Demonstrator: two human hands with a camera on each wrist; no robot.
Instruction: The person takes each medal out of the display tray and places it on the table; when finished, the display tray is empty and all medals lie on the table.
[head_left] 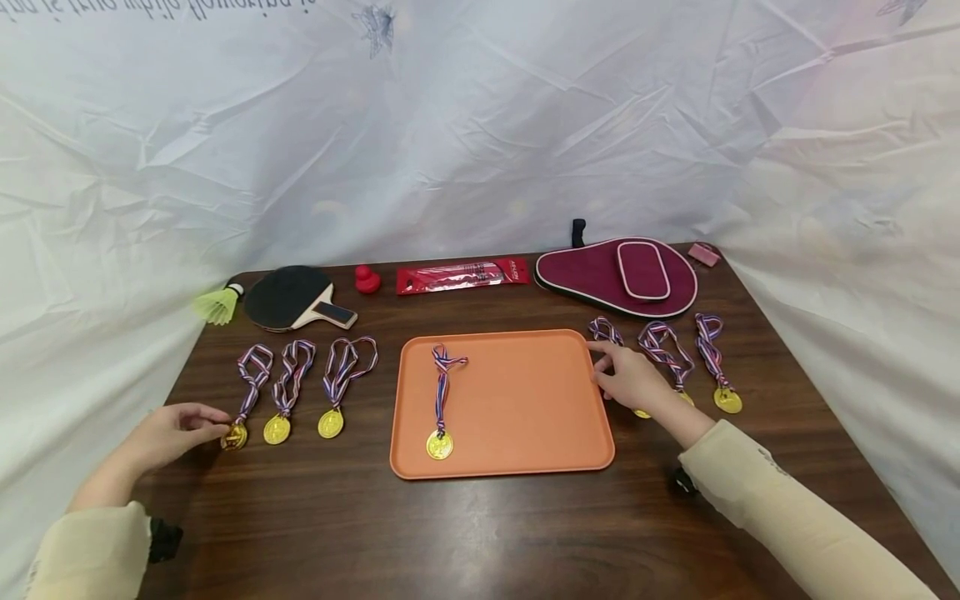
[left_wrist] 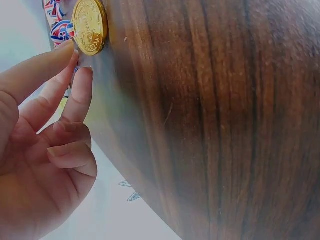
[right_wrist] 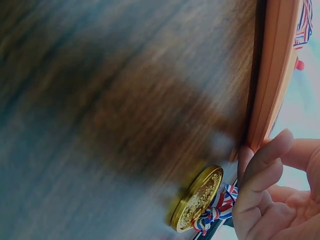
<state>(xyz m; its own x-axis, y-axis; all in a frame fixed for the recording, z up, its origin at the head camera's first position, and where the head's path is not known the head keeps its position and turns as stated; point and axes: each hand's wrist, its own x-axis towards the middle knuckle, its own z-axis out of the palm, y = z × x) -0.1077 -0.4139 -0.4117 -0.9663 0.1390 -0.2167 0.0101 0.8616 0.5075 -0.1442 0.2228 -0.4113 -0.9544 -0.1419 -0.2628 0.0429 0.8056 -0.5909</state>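
Note:
My left hand [head_left: 176, 433] is at the far-left gold medal [head_left: 234, 436], its thumb and index finger pinching where the striped ribbon [left_wrist: 61, 31] joins the disc. Close to the table, that medal [left_wrist: 90, 27] faces up. At the right, my right hand [head_left: 630, 379] reaches over a row of medals, with fingertips at the right rim of the orange tray [head_left: 525, 400]. Behind its fingers a ribbon [head_left: 603, 331] shows, while its gold medal [right_wrist: 200, 200] lies beside the hand in the right wrist view. Another medal [head_left: 439, 444] rests in the tray's left part.
Two medals [head_left: 277, 429] lie right of the left hand, and another [head_left: 727, 400] lies at the far right. Along the back are a shuttlecock [head_left: 217, 305], a black paddle [head_left: 281, 297], a red duck-shaped thing [head_left: 367, 279], a red packet [head_left: 461, 275] and a maroon case [head_left: 585, 273].

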